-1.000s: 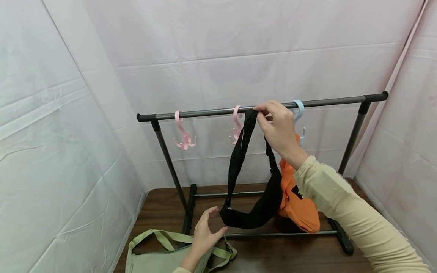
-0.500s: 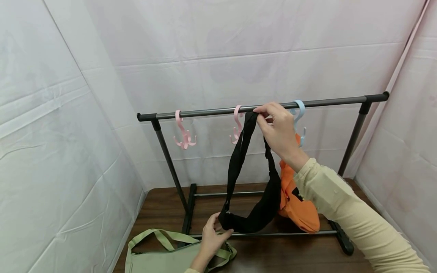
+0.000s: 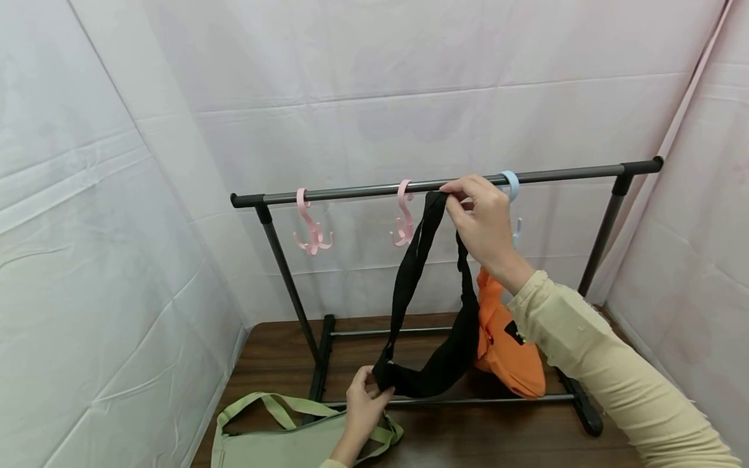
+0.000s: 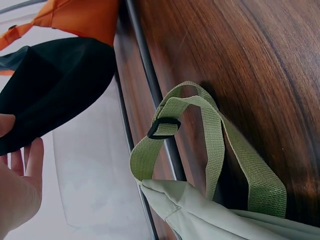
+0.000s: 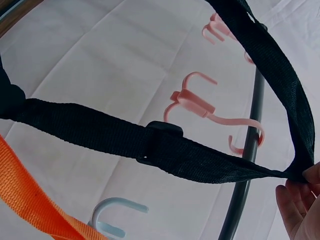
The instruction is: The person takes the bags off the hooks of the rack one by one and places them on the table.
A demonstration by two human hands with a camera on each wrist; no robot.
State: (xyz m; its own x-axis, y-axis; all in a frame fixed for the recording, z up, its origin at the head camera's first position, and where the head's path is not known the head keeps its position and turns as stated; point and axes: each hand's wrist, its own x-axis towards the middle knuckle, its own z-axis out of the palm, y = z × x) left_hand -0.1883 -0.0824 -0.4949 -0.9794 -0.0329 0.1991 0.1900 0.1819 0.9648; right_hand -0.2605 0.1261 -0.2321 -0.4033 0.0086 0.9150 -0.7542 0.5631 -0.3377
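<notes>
Black bag [image 3: 453, 361]: suspended between hands, beside orange bag [image 3: 512, 367]. Right hand [image 3: 482, 224]: thumb and fingers pinch strap [image 3: 407, 273] near rail [image 3: 351, 192]. Left hand [image 3: 363, 406]: thumb and fingers pinch bag's lower end. Right wrist view: strap adjuster [image 5: 167, 128] distinct; head view: indistinct. Left wrist view: buckle [image 4: 154, 129] on green strap [image 4: 215, 145] distinct.

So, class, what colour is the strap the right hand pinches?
Black; the strap shows best in the right wrist view.
</notes>
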